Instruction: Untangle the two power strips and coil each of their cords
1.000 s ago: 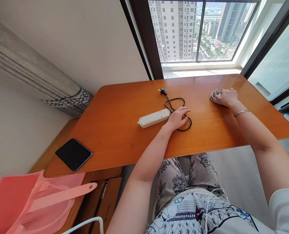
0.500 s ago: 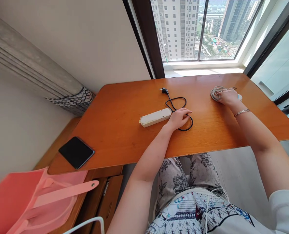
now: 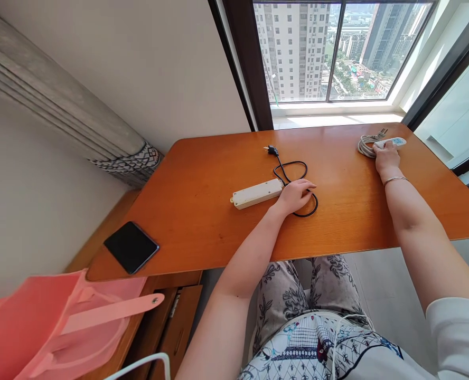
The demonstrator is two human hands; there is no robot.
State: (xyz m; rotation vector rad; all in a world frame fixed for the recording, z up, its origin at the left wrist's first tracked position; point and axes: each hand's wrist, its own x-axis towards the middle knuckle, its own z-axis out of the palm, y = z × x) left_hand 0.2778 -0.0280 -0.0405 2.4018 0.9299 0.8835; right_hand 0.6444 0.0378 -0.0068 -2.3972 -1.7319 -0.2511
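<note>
On the wooden table, a long cream-white power strip (image 3: 257, 193) lies at a slant, with its black cord looping to a black plug (image 3: 273, 150). My left hand (image 3: 297, 195) rests at the strip's right end, over the cord, its fingers stretched out and loosely bent. Towards the far right corner, my right hand (image 3: 387, 157) has its fingers on a smaller white power strip (image 3: 396, 141). That strip's pale cord (image 3: 366, 145) is wound in a coil just left of the hand, its plug (image 3: 382, 133) pointing away. My right fingertips are partly hidden.
A black tablet or phone (image 3: 131, 247) lies at the left of the table (image 3: 195, 232). Below it a pink bag or case (image 3: 32, 322) with a strap hangs beside a wooden drawer unit (image 3: 179, 322). A window (image 3: 333, 53) stands behind the table, and a tied curtain (image 3: 127, 158) at the left.
My right hand has shifted right and nearer the body side of the smaller strip, which now shows more, its coiled cord also further right. My left hand keeps its place at the cream strip.
</note>
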